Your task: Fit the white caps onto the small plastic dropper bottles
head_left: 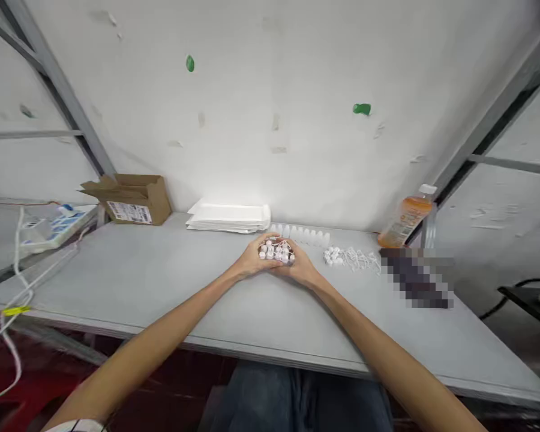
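Note:
Over the middle of the grey table (198, 288), my left hand (249, 260) and my right hand (302, 265) are cupped around a bunch of small white round pieces (276, 251). Thin white strands show among the pieces. Fingers of both hands curl along the near and far sides of the bunch; whether a clear container encloses it I cannot tell. To the right of my right hand lies a loose pile of similar white pieces with cords (353, 258). Just behind my hands stands a row of whitish translucent pieces (308, 234).
A stack of white flat sheets (227, 216) lies against the wall. An open cardboard box (135, 201) stands at the back left, near a power strip (58, 229) with white cables. An orange drink bottle (407, 219) leans at the right, beside a pixelated dark object (414, 279).

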`<control>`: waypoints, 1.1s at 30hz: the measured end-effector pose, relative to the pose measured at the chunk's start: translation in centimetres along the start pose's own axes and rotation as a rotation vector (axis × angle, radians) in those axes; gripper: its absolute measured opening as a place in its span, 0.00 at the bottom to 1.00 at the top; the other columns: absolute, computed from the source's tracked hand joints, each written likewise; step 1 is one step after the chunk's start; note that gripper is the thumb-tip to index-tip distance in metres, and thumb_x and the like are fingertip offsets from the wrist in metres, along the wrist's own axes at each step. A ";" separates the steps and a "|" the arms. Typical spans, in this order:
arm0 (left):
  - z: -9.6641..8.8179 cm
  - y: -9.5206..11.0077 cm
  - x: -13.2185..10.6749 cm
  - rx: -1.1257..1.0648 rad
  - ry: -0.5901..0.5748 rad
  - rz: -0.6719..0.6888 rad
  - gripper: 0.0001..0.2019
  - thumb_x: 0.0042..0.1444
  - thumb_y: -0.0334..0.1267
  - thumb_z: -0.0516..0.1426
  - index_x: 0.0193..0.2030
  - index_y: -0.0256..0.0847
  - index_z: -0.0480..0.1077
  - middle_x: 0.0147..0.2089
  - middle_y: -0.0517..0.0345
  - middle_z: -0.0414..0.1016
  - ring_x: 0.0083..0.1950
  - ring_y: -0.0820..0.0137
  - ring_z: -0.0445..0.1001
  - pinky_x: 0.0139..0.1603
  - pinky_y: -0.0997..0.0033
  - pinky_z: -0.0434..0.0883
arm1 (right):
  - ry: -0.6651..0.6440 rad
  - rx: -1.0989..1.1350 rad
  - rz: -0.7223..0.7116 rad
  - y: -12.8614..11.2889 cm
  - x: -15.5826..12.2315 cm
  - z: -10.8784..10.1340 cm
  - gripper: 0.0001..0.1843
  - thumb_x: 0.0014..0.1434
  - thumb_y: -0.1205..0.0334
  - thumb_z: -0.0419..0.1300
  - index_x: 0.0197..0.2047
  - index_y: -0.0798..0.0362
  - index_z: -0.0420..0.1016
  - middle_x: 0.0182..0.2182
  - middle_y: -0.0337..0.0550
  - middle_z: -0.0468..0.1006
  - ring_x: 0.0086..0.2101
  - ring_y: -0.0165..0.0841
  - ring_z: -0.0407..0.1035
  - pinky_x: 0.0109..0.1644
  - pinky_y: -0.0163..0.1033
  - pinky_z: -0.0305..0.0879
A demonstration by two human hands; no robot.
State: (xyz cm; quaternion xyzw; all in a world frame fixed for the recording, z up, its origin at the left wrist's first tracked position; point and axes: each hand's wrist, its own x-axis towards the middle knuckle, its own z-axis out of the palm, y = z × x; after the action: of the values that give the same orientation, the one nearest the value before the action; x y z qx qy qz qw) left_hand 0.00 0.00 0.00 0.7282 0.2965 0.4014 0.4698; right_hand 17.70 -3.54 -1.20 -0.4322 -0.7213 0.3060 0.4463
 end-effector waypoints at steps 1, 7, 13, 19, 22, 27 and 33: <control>0.0 0.1 -0.1 -0.006 0.003 -0.008 0.44 0.36 0.40 0.71 0.61 0.37 0.61 0.50 0.48 0.74 0.48 0.60 0.75 0.48 0.64 0.72 | 0.010 0.007 0.008 0.1 0.1 0.0 0.40 0.40 0.59 0.72 0.56 0.55 0.65 0.49 0.49 0.74 0.47 0.41 0.69 0.53 0.46 0.63; -0.2 1.0 -0.4 -0.011 0.006 -0.042 0.49 0.34 0.40 0.71 0.65 0.39 0.57 0.52 0.48 0.74 0.50 0.58 0.75 0.51 0.61 0.72 | -0.016 0.062 0.122 -0.2 0.3 -0.8 0.50 0.36 0.60 0.73 0.62 0.52 0.60 0.52 0.49 0.73 0.47 0.41 0.69 0.53 0.46 0.65; -0.4 1.2 -0.5 0.019 -0.011 -0.051 0.51 0.34 0.43 0.72 0.66 0.40 0.55 0.54 0.45 0.73 0.54 0.56 0.74 0.54 0.58 0.70 | -0.084 0.074 0.166 -0.9 0.3 -1.9 0.52 0.37 0.61 0.74 0.65 0.52 0.57 0.54 0.52 0.70 0.49 0.41 0.69 0.56 0.49 0.63; -0.8 0.9 -0.6 0.049 -0.041 -0.032 0.52 0.35 0.44 0.72 0.67 0.42 0.54 0.57 0.43 0.72 0.57 0.55 0.71 0.57 0.57 0.68 | -0.158 0.115 0.257 -1.4 0.3 -3.5 0.60 0.34 0.60 0.76 0.68 0.47 0.52 0.60 0.56 0.63 0.59 0.45 0.62 0.61 0.52 0.59; -1.0 0.9 -0.6 0.068 -0.039 -0.024 0.52 0.35 0.43 0.72 0.67 0.42 0.54 0.56 0.42 0.72 0.58 0.56 0.71 0.58 0.56 0.67 | -0.147 0.118 0.267 -2.3 0.1 -5.2 0.57 0.35 0.58 0.76 0.67 0.45 0.55 0.59 0.55 0.65 0.61 0.45 0.59 0.64 0.53 0.56; -1.4 1.0 -0.4 0.029 -0.005 -0.042 0.51 0.34 0.42 0.72 0.65 0.41 0.55 0.58 0.41 0.70 0.60 0.55 0.69 0.58 0.56 0.66 | -0.038 0.028 0.215 -4.0 -0.2 -7.7 0.36 0.44 0.54 0.72 0.57 0.47 0.70 0.50 0.50 0.74 0.54 0.43 0.66 0.57 0.51 0.64; -2.1 1.5 -0.4 -0.014 0.055 0.000 0.38 0.47 0.46 0.66 0.63 0.43 0.58 0.59 0.41 0.70 0.64 0.56 0.65 0.61 0.52 0.61 | -0.047 -0.042 0.180 -4.6 -0.2 -7.6 0.16 0.46 0.51 0.68 0.36 0.53 0.80 0.34 0.45 0.77 0.38 0.36 0.71 0.40 0.41 0.68</control>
State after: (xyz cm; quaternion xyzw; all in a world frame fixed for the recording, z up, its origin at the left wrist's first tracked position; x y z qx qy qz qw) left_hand -1.96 0.06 1.76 0.7136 0.3066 0.4234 0.4664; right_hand 23.10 -5.31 5.65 -0.4973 -0.6962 0.3397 0.3907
